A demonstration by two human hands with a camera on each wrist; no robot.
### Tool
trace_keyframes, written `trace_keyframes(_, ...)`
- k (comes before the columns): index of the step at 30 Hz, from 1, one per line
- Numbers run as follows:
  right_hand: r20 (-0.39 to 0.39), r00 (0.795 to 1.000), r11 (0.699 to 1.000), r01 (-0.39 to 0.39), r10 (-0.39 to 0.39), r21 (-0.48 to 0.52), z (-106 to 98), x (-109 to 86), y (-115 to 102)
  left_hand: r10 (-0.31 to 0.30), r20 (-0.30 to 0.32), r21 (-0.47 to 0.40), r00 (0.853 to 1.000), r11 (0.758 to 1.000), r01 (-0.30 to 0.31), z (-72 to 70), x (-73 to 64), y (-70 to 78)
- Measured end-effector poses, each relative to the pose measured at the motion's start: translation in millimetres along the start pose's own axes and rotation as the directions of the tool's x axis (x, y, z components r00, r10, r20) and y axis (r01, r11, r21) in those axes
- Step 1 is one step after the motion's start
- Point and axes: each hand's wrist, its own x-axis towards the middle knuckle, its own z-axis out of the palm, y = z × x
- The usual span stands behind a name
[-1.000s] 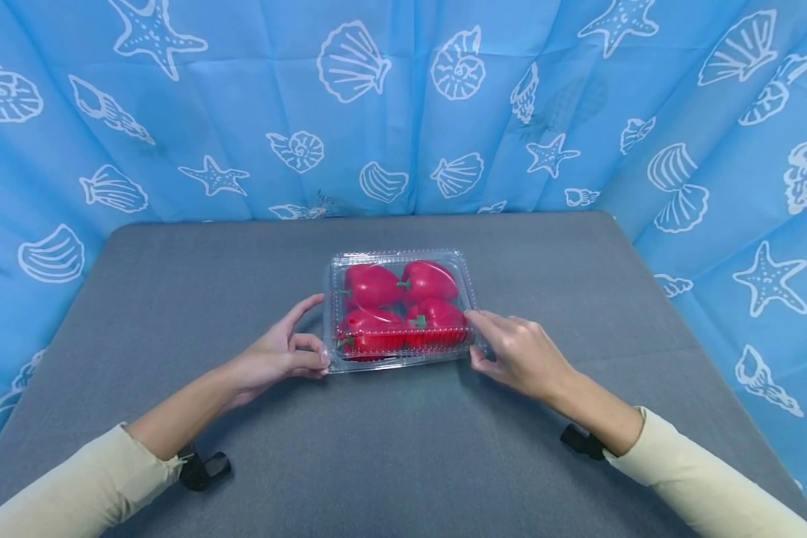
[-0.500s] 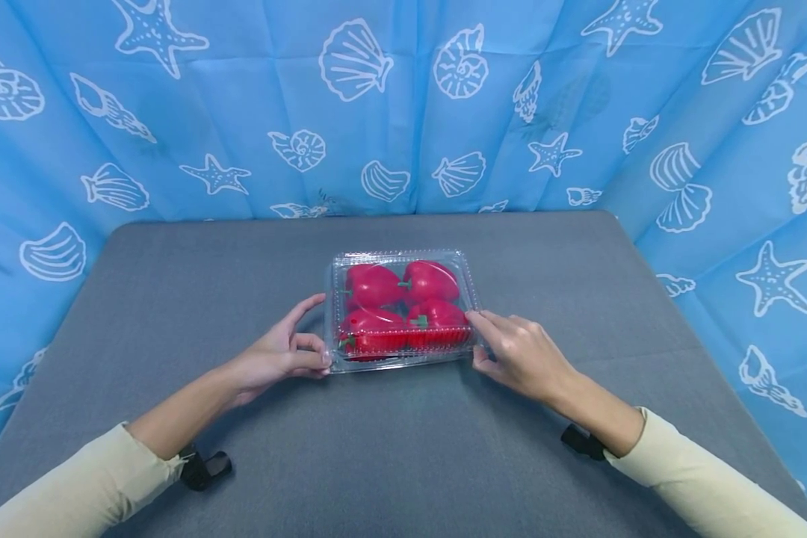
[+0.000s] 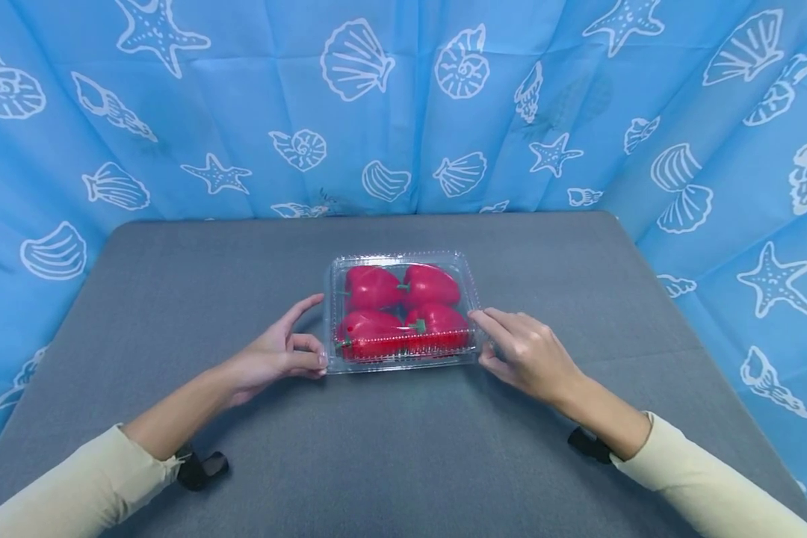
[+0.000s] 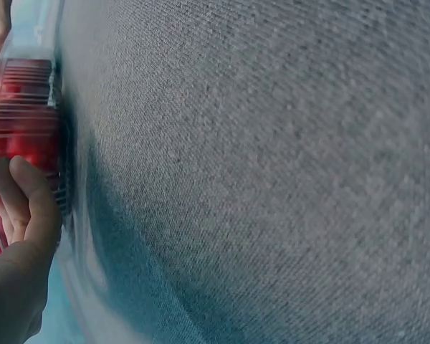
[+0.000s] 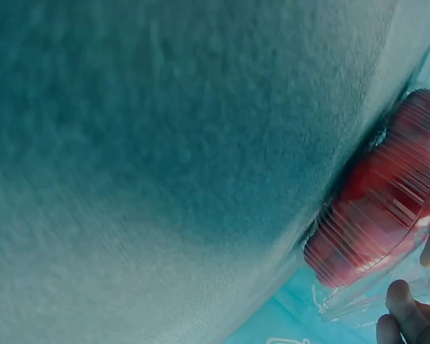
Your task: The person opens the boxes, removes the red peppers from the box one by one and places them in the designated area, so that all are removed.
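Note:
A clear plastic clamshell container (image 3: 397, 365) sits on the grey table, its lid down over several glossy red bell peppers (image 3: 432, 285) with green stems. My left hand (image 3: 279, 355) holds its left side, thumb at the near corner and index finger stretched up along the edge. At the opposite side, my right hand (image 3: 527, 351) pinches the rim near the front right corner, index finger above and thumb lower. The left wrist view shows the left fingers (image 4: 36, 193) against the ribbed wall. In the right wrist view, the right thumb (image 5: 400, 297) is by the clear rim.
The grey cloth-covered table (image 3: 403, 456) extends around the container on all sides. Behind and beside it hangs a blue curtain (image 3: 417, 112) with white shells and starfish. Black straps (image 3: 202, 467) show at the wrists by the sleeves.
My right hand has shifted slightly to the right at the rim. The lid's front edge and the peppers appear a little lower in the head view; the left hand has barely moved.

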Motion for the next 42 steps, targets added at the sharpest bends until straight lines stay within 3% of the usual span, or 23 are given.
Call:
trace_keyframes(6, 0.000, 1.000, 1.000, -0.018, 0.018, 0.016, -1, 0.6, 0, 0.008, 0.001, 0.007, 1.000, 1.000, -0.008, -0.5, -1.3, 1.0)
trace_keyframes(16, -0.078, 0.996, 0.996, -0.047, 0.053, 0.077, -5, 3.5, 5, 0.046, 0.049, -0.004, 0.998, 0.999, -0.046, -1.0, -5.0, -0.7)
trace_keyframes(20, -0.120, 0.988, 0.992, -0.087, 0.098, 0.092, -11, 9.6, 7, 0.048, 0.058, -0.020, 0.997, 0.999, -0.047, -0.8, -4.7, -1.1)
trace_keyframes(28, -0.243, 0.963, 0.985, -0.085, 0.120, 0.151, -19, 30.9, 13, 0.057, 0.055, 0.005, 0.997, 0.998, -0.058, -0.5, -3.8, -1.1)
trace_keyframes(31, -0.263, 0.945, 0.962, -0.130, 0.193, 0.240, -21, 38.8, 15, 0.059, 0.056, 0.005, 0.997, 0.998, -0.059, -0.2, -3.4, -1.2)
trace_keyframes(37, -0.212, 0.907, 0.877, -0.257, 0.364, 0.407, -23, 51.4, 20, 0.036, 0.037, -0.009, 0.999, 0.999, -0.036, 0.6, -2.2, -1.9)
trace_keyframes(42, -0.150, 0.902, 0.814, -0.279, 0.404, 0.510, -23, 59.1, 27, 0.025, 0.023, -0.007, 0.999, 1.000, -0.025, 1.4, -1.3, -2.6)
